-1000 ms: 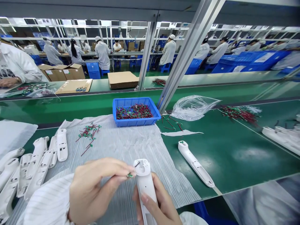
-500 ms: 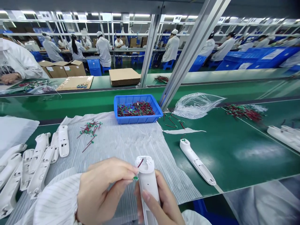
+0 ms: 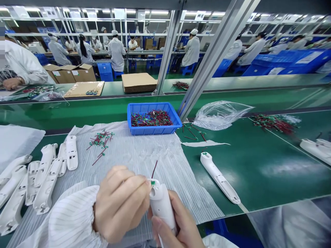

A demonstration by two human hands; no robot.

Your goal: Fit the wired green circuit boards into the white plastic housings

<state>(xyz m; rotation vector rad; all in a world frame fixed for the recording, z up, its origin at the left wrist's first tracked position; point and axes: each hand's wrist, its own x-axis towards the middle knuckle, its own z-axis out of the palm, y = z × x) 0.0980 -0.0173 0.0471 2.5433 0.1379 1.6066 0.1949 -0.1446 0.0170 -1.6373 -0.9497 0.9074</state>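
My right hand (image 3: pixel 179 220) is wrapped round a white plastic handle shell (image 3: pixel 163 206), its head end pointing up and away from me. At that head, my left hand (image 3: pixel 124 201) pinches a small green circuit board (image 3: pixel 153 183) against or just over the rim. A dark red wire (image 3: pixel 154 168) sticks up from the board's area. The left fingertips partly cover the board, so whether it is seated cannot be told. Another white handle shell (image 3: pixel 219 177) lies to the right, with a bit of green at its head.
Several white shells (image 3: pixel 48 186) lie at the left. Loose wired boards (image 3: pixel 100 141) rest on the foam sheet (image 3: pixel 124 155). A blue tray (image 3: pixel 155 130) of wired boards stands ahead, beside a slanted metal post (image 3: pixel 207 65) and a clear plastic bag (image 3: pixel 219 115). Co-workers sit beyond.
My left hand has brought the green board up onto the shell's head, and the wire now points upward past the rim. The shell has tilted slightly in my right hand.
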